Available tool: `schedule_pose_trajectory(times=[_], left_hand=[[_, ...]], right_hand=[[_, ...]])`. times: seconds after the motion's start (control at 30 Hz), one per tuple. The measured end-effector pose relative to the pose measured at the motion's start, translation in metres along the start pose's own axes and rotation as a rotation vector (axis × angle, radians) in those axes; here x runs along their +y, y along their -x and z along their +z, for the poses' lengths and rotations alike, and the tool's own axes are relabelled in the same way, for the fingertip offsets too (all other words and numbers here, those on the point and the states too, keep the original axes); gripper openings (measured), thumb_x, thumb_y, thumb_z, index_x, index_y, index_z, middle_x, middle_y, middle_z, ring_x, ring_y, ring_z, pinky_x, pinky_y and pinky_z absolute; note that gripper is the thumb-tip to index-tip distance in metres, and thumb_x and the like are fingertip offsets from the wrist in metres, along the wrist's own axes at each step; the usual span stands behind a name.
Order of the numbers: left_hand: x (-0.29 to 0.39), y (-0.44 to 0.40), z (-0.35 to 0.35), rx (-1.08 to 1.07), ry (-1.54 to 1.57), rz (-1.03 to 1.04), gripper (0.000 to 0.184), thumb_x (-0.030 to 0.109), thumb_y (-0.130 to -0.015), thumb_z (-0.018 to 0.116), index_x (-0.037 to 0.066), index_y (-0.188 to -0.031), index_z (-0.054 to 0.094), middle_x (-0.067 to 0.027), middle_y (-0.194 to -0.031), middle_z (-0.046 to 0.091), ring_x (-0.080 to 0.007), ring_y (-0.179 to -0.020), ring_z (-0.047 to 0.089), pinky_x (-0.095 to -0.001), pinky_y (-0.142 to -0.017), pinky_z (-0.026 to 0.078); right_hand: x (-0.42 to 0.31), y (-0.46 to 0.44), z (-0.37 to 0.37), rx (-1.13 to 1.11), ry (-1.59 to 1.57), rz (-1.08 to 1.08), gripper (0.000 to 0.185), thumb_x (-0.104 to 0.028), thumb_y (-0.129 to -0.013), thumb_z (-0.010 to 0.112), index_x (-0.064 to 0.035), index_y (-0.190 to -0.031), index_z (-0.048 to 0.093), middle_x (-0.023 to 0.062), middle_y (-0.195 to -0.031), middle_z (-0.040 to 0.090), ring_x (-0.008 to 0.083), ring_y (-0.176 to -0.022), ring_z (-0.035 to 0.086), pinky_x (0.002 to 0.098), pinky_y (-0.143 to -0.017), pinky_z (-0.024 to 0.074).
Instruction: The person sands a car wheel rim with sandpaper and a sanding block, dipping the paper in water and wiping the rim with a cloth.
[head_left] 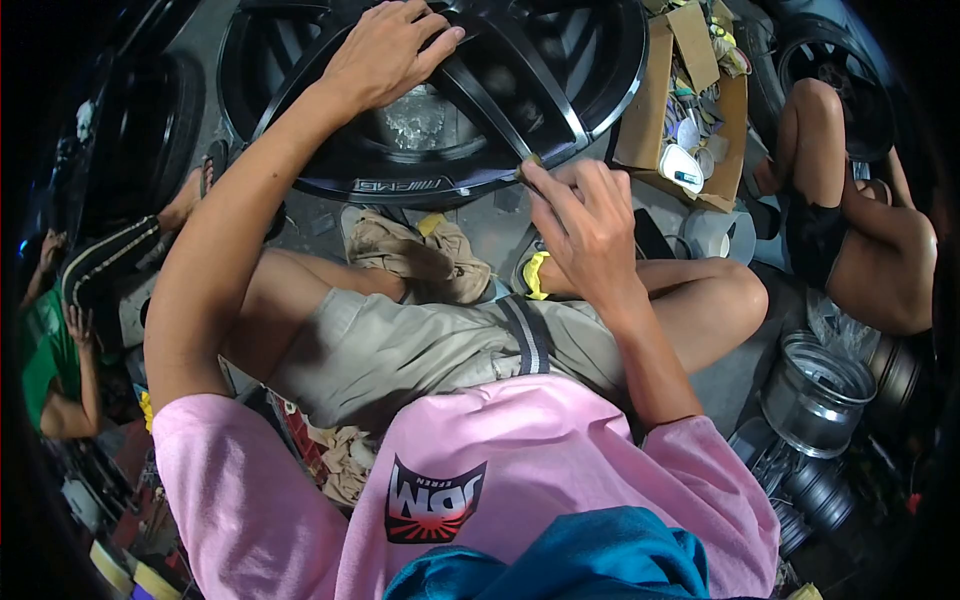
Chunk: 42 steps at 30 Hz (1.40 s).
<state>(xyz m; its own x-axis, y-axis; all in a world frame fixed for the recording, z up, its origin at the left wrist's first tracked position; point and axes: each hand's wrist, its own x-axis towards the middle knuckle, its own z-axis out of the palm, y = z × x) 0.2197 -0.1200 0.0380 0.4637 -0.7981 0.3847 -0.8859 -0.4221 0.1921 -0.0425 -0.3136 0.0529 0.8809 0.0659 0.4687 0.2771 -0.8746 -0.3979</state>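
Observation:
A large black alloy wheel [350, 187] with several spokes and AMG lettering on its lip lies in front of me. My left hand [395, 52] rests on its spokes near the hub, fingers spread and holding nothing. Against the outer end of one spoke, by the rim, my right hand [588, 215] pinches a small yellowish-brown piece [531, 163]. Most of that piece is hidden by my fingers, and I cannot make out its kind.
At the right of the wheel, a cardboard box [640, 130] holds scraps and containers. A crumpled brown cloth [420, 258] lies before my legs. Bare metal rims [818, 392] stand at right. Other people sit on both sides, one in a green shirt [52, 350].

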Motion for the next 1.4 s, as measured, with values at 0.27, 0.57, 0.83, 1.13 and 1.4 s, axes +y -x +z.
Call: schedule_pose_trajectory(times=[0.27,0.57,0.83,1.13,1.4], left_hand=[[0.0,0.002,0.001,0.009,-0.009,0.008,0.027,0.027,-0.104,0.063,0.003,-0.107,0.075,-0.0158,-0.108,0.071,-0.0342,-0.105,0.066,-0.0458,-0.099,0.049],[-0.001,0.001,0.002,-0.018,-0.017,0.015,0.028,0.028,-0.105,0.062,0.004,-0.106,0.076,-0.0157,-0.106,0.071,-0.0338,-0.104,0.065,-0.0455,-0.098,0.048],[0.002,0.0,-0.002,0.007,-0.011,0.029,0.027,0.027,-0.104,0.063,0.003,-0.104,0.075,-0.0158,-0.105,0.07,-0.0342,-0.101,0.065,-0.0453,-0.095,0.049],[0.003,-0.002,-0.002,-0.016,0.007,-0.009,0.027,0.027,-0.104,0.062,0.004,-0.107,0.075,-0.0153,-0.105,0.07,-0.0335,-0.103,0.065,-0.0454,-0.096,0.048],[0.0,0.0,0.0,-0.011,-0.047,0.068,0.027,0.028,-0.104,0.062,0.004,-0.107,0.075,-0.0156,-0.105,0.07,-0.0338,-0.103,0.064,-0.0454,-0.096,0.048]], right_hand=[[0.003,0.004,0.002,0.008,0.01,-0.001,0.04,-0.002,-0.079,0.084,-0.0083,-0.119,0.08,0.0029,-0.087,0.058,0.0206,-0.077,0.056,0.0373,-0.076,0.0404],[0.002,-0.002,0.002,0.011,-0.003,-0.024,0.037,-0.002,-0.081,0.083,-0.0067,-0.118,0.08,0.0037,-0.086,0.058,0.021,-0.079,0.057,0.0375,-0.076,0.0403],[0.005,-0.004,0.002,0.012,-0.008,-0.028,0.037,-0.003,-0.082,0.082,-0.0073,-0.118,0.08,0.0032,-0.087,0.059,0.0206,-0.079,0.058,0.0381,-0.078,0.0416],[0.004,-0.004,0.0,-0.022,0.007,-0.022,0.036,-0.004,-0.083,0.082,-0.0075,-0.118,0.08,0.003,-0.088,0.06,0.0205,-0.081,0.059,0.0375,-0.079,0.0417],[0.006,0.0,0.002,-0.028,0.021,-0.02,0.039,-0.006,-0.081,0.083,-0.0052,-0.119,0.077,0.0038,-0.092,0.057,0.0209,-0.086,0.059,0.0388,-0.081,0.0397]])
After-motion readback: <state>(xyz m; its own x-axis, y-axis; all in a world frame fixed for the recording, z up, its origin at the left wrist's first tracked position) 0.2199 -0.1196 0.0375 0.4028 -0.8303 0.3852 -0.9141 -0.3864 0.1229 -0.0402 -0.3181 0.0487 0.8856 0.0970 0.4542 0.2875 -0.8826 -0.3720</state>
